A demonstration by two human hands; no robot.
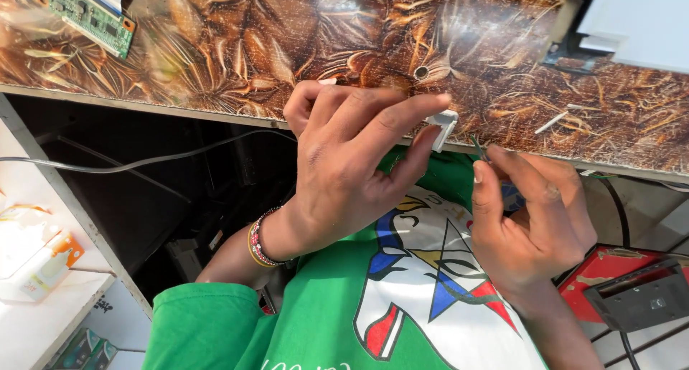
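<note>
From here I judge the joining barely begun: my left hand (337,162) pinches a small white plug (443,124) at the table edge (215,115), my right hand (527,219) grips a thin green wire (479,149), and the two remain apart.

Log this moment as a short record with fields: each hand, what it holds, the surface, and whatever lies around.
left hand: raised at the bench edge, thumb and forefinger pinching a small white plastic piece
right hand: fingertips pinching a thin green wire, close beside the white piece
wrist: beaded bracelet on the left
surface: brown patterned benchtop with a small round hole
far left on bench: green circuit board
lower right: red metal box
clothing: green printed shirt
</note>
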